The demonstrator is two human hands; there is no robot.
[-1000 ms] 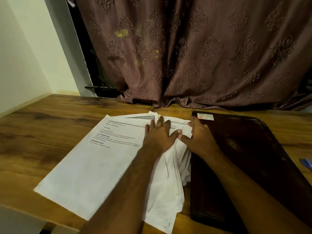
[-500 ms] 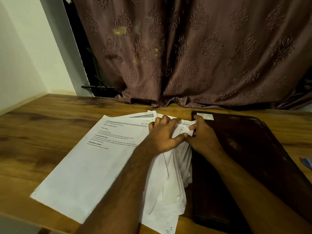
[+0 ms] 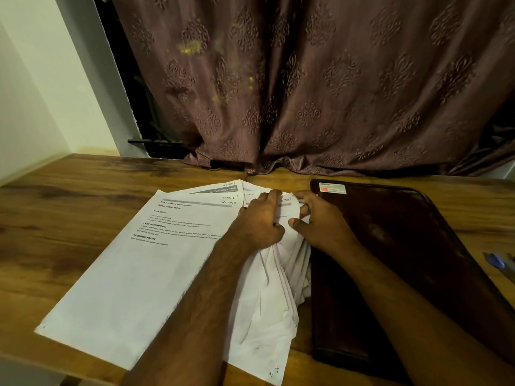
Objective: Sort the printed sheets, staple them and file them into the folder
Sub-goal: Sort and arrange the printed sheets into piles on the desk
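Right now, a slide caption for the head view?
Both hands gather crumpled printed sheets beside a dark folder.

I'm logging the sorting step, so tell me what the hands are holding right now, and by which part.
Both hands grip the loose printed sheets near their top right corners: the left hand curls over them, and the right hand pinches their right edge beside the folder.

A wooden table (image 3: 69, 207) with a dark-streaked grain fills the lower part of the view. Beyond the fingers hangs a heavy brownish-mauve curtain (image 3: 320, 87) with an embossed medallion pattern, its hem bunched on the tabletop. To the left of the fingers stands a pale cream wall (image 3: 33, 87) and a grey-white frame (image 3: 92, 79). The light is dim and warm
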